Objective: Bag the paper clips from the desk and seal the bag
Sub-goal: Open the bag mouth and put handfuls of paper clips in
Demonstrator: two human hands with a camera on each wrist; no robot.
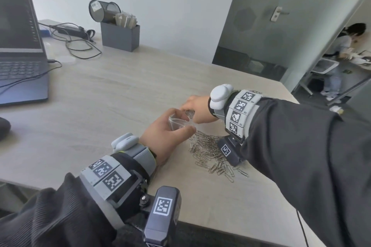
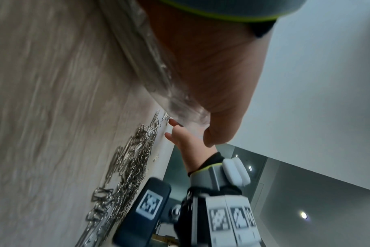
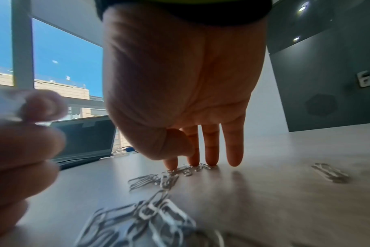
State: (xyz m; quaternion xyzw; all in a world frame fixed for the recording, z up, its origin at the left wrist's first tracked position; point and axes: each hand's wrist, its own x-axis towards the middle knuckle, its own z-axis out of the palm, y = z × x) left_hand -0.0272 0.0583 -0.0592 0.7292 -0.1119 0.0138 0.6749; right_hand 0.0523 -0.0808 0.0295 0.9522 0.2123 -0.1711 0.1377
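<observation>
Pale wood tabletop (image 1: 120, 94) fills the head view; left of centre, the left hand (image 1: 166, 136) pinches a clear bag (image 1: 177, 121), seemingly keeping its mouth open near the paper clips (image 1: 212, 154). Just right, the right hand (image 1: 197, 109), fingers (image 3: 210, 150) straight, presses several clips, likely gathering them; most lie heaped lower right.

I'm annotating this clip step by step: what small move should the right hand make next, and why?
Probably pinch up the few paper clips under the right hand's fingertips and carry them to the clear bag. The left hand holds the bag just beside them, those fingertips rest straight on the clips, and the main pile is on the desk, unbagged.
</observation>
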